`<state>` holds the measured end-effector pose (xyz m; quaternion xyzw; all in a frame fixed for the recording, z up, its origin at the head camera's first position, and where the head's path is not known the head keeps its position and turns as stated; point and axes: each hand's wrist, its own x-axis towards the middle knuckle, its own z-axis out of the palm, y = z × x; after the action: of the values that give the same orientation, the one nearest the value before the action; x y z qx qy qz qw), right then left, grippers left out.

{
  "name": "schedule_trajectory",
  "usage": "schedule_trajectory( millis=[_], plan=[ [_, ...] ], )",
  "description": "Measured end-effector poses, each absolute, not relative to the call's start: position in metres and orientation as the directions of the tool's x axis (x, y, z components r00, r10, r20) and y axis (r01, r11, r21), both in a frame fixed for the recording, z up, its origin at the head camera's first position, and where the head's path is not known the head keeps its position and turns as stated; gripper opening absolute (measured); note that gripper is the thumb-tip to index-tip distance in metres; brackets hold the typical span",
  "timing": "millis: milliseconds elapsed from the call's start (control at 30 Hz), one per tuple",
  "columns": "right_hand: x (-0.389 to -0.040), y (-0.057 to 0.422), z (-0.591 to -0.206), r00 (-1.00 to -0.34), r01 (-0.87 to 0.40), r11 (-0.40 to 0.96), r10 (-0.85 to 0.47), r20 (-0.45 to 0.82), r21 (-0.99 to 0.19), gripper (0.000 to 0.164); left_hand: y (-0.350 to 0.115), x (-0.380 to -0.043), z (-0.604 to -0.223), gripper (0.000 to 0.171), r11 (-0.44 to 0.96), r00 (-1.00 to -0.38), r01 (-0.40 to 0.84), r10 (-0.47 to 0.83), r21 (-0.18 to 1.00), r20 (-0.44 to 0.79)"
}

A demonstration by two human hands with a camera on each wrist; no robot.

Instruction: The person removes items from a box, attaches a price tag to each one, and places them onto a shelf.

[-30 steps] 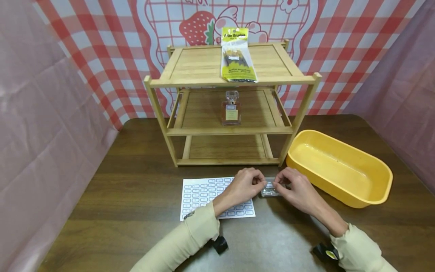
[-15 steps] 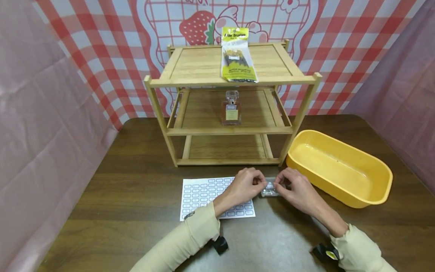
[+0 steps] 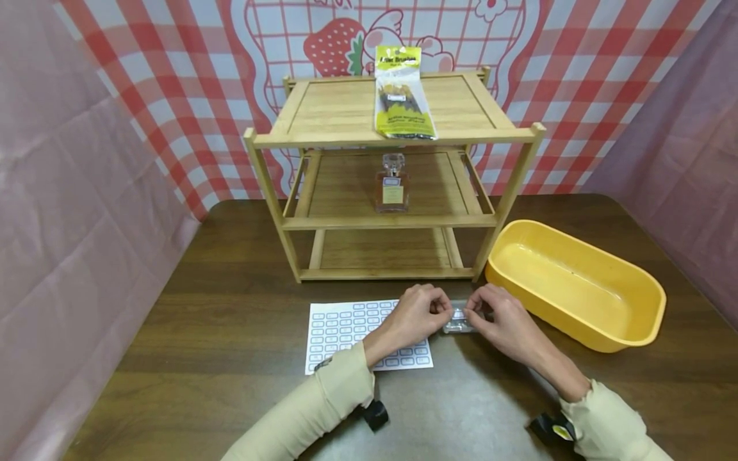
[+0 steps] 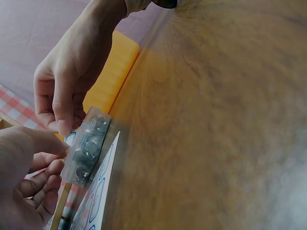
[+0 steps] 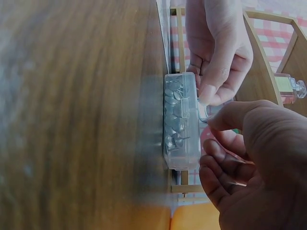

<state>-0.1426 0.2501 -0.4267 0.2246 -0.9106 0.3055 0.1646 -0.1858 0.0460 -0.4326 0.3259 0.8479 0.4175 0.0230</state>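
Observation:
A small clear plastic box of thumbtacks (image 5: 182,160) lies on the table between both hands. Just over its lid is a small white sticker label (image 5: 202,111) with a blue border. My left hand (image 3: 412,317) pinches one end of the label between thumb and finger. The other end sits in the pinch of my right hand (image 3: 507,320), its remaining fingers loosely curled. Fingertips partly cover the label in both wrist views. Under my left forearm lies a white sheet of blue-bordered labels (image 3: 331,333).
A three-tier wooden shelf (image 3: 392,274) stands behind the hands. It carries a packet of artist brushes (image 3: 403,96) on top and a perfume bottle (image 3: 393,192) on the middle tier, each bearing a label. A yellow basin (image 3: 576,288) stands at the right.
Almost nothing differs; both hands stay over the thumbtack box with the label, the left shifting only very slightly.

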Motion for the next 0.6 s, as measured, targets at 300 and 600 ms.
schedule_trajectory(
  millis=[300,600],
  plan=[
    [-0.1424,0.2492,-0.4283,-0.838,-0.516,0.719,-0.309,0.45,-0.467,0.024,0.046,-0.1854,-0.4318,0.004,0.443,-0.783,0.539,0.577,0.716,0.232],
    [-0.1431,0.2491,-0.4296,-0.827,-0.524,0.732,-0.314,0.467,-0.435,0.026,0.0467,-0.1859,-0.4324,0.004,0.45,-0.782,0.549,0.575,0.705,0.242]
  ],
)
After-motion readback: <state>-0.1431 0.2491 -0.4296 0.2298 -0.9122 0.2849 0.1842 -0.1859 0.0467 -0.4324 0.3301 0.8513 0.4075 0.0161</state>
